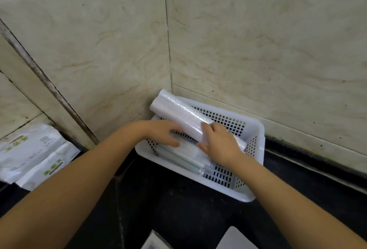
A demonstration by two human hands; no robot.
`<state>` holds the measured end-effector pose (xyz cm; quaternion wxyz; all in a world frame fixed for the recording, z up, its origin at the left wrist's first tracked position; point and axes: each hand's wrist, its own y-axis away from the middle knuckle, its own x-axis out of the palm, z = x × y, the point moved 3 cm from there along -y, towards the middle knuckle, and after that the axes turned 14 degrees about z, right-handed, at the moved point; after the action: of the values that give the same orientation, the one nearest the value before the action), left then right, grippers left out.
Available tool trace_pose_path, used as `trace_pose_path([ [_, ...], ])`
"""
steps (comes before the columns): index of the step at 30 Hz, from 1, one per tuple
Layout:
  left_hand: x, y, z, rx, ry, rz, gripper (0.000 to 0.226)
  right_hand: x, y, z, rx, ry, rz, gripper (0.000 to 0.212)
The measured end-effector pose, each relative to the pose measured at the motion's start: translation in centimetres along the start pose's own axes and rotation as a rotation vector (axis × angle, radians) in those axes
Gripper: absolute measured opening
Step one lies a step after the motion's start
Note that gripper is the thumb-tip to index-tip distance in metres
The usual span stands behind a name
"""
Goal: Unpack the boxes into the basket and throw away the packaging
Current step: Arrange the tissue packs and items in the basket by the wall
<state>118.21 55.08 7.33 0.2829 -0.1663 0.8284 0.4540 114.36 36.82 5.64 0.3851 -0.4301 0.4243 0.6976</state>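
At the very bottom edge, nearest the camera, two flat pieces of packaging poke into view on the black countertop [178, 209]: a printed box corner [154, 241] and a plain white sheet or flap [234, 238]; too little shows to tell more.

The cream tiled wall [258, 40] fills the upper view and meets in a corner. Tucked into that corner on the countertop sits the white perforated basket [256, 129]. At far left, white packs with green lettering [33, 153] lie against the wall, well apart from the basket.

A long white roll wrapped in clear film [178, 113] lies slanted over the basket, its far end sticking out past the back-left rim toward the wall corner, its near end down inside. Beneath it, flat clear-wrapped items [186, 157] lie on the basket floor.

The right hand [220, 143] is curled over the roll's lower part, fingers wrapped across the top and thumb beneath, grasping it. The left hand [164, 131] reaches in beside it, fingers loosely extended and touching the roll's side, thumb over the flat items; it is not closed around anything.
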Motion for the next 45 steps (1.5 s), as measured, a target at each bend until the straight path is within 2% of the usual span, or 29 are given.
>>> trace_pose_path([
  [2, -0.9, 0.5, -0.2, -0.01, 0.019, -0.144, 0.023, 0.9, -0.9, 0.5, 0.048, 0.081, -0.062, 0.049],
  [5, -1.8, 0.9, -0.9, -0.086, -0.018, -0.303, 0.023, 1.0, -1.3, 0.6, 0.037, -0.014, -0.079, 0.048],
  [7, -1.7, 0.8, -1.6, -0.182, -0.17, -0.351, 0.023, 0.3, -0.8, 0.4, -0.016, -0.098, -0.124, 0.051],
  [10, -1.0, -0.8, -3.3, -0.3, -0.526, -0.415, 0.019, -2.7, 0.0, -0.5, -0.042, -0.284, -0.276, 0.055],
  [12, -0.5, -2.8, -4.1, -0.232, -0.616, -0.513, 0.028, -5.1, -0.4, -1.5, -0.024, -0.353, -0.32, 0.055],
  [14, -0.3, -4.6, -4.7, -0.107, -0.589, -0.577, 0.051, -6.6, -1.5, -2.3, 0.001, -0.337, -0.299, 0.055],
  [16, -0.3, -5.7, -5.0, -0.084, -0.564, -0.538, 0.06, -6.8, -2.5, -2.6, 0.019, -0.294, -0.242, 0.053],
  [19, 0.2, -5.7, -4.9, -0.131, -0.492, -0.559, 0.055, -5.2, -3.4, -2.6, 0.021, -0.243, -0.154, 0.052],
  [22, 2.3, -4.5, -5.0, -0.208, -0.451, -0.574, 0.053, -3.5, -4.0, -2.7, 0.022, -0.211, -0.15, 0.049],
  [26, 4.6, -3.0, -4.7, -0.277, -0.424, -0.502, 0.06, -1.4, -4.8, -2.8, 0.041, -0.057, -0.163, 0.051],
  [30, 4.4, -2.7, -4.9, -0.266, -0.418, -0.474, 0.06, -0.7, -5.3, -3.0, 0.093, 0.045, -0.194, 0.054],
  [34, 3.8, -2.5, -4.9, -0.263, -0.417, -0.412, 0.06, -1.4, -4.7, -2.9, 0.095, 0.062, -0.11, 0.055],
  [37, 3.5, -1.5, -5.2, -0.223, -0.37, -0.324, 0.064, -3.3, -2.3, -2.7, 0.107, -0.025, -0.09, 0.054],
  [39, 3.8, 0.0, -5.9, -0.149, -0.319, -0.326, 0.064, -4.7, 0.5, -2.8, 0.091, -0.074, -0.126, 0.054],
  [43, 6.8, 5.3, -7.9, 0.138, -0.185, -0.492, 0.057, -5.5, 8.8, -3.5, -0.002, -0.176, -0.242, 0.042],
  [45, 9.4, 8.3, -9.0, 0.27, -0.087, -0.541, 0.055, -4.2, 13.2, -4.0, -0.009, -0.267, -0.213, 0.031],
])
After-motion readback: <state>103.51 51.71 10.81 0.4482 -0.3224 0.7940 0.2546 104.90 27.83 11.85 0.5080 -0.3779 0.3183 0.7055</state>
